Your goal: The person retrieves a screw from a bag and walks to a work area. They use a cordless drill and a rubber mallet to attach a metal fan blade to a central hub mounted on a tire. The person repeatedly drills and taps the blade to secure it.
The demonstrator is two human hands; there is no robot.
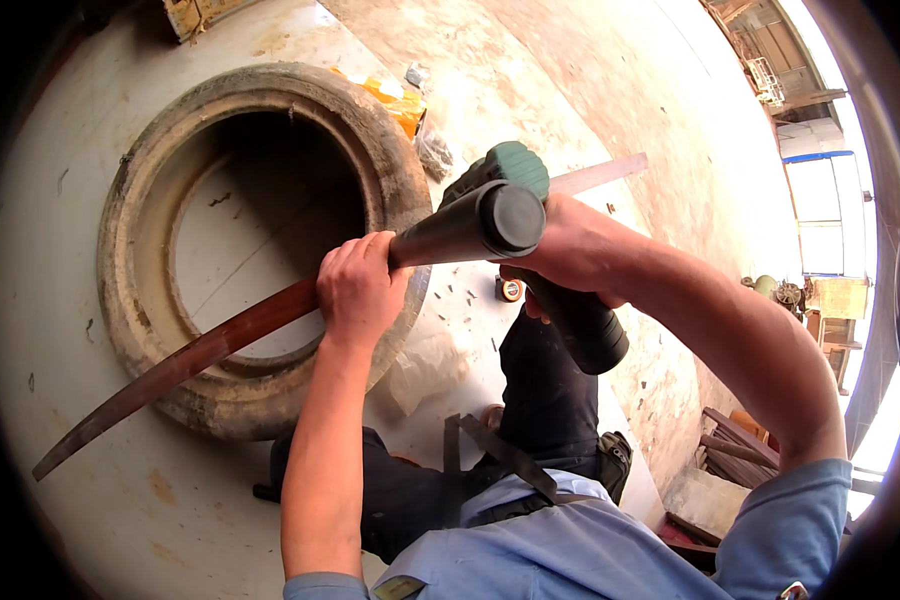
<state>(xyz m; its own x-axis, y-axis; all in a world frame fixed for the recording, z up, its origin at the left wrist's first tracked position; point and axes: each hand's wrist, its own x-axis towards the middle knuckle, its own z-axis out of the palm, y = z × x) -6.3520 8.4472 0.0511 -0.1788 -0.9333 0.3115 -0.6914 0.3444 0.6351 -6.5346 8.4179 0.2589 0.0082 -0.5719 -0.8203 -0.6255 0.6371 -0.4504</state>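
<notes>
My left hand (362, 285) is closed around a long reddish-brown wooden strip (210, 345), which slants down to the lower left across a worn tire (135, 250). Its other end seems to show as a pale length past my right wrist. Closed on a green-and-black hand tool (460, 228), my right hand (570, 240) is partly hidden behind it. The tool has black cylindrical parts and a ribbed green block; I cannot make out its exact kind. One black cylinder narrows toward my left fingers, and whether it touches the strip is hidden.
The tire lies flat on a pale floor. Beside it are orange-yellow plastic wrapping (398, 100), clear plastic (425, 370) and a small round orange-and-black item (510, 290). Dark wooden pieces (738, 440) are stacked at the lower right. A yellowish block (195, 15) sits at the top left.
</notes>
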